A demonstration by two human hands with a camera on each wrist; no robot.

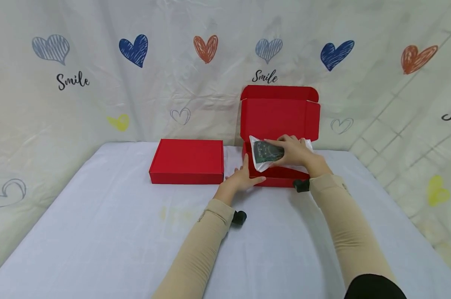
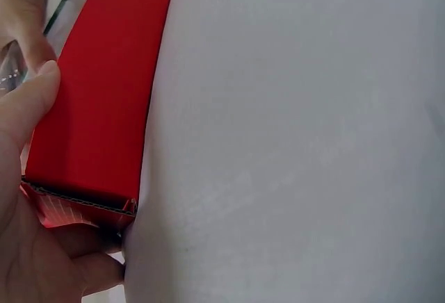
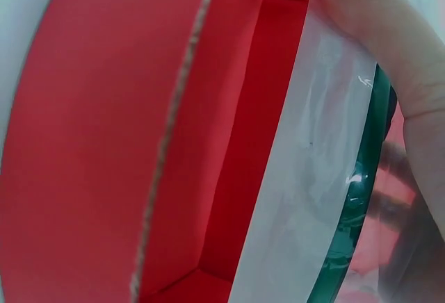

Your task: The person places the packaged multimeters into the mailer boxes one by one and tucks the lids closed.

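Note:
My right hand (image 1: 294, 150) grips a clear plastic packet (image 1: 258, 164) with a dark green printed item (image 1: 267, 152) inside, tilted over the open red cardboard box (image 1: 278, 182). In the right wrist view, the thumb lies on the packet's clear film (image 3: 306, 143), and a dark green edge runs along it. The box's inner floor shows beside the packet. My left hand (image 1: 241, 179) holds the front left corner of that box. In the left wrist view, its thumb (image 2: 38, 98) touches the top edge of the front wall, and fingers lie round the side wall.
A closed red box (image 1: 189, 160) lies to the left of the open one. The open box's lid (image 1: 275, 118) stands upright against the white curtain (image 1: 210, 91) with printed hearts. A white cloth (image 1: 136, 241) covers the table.

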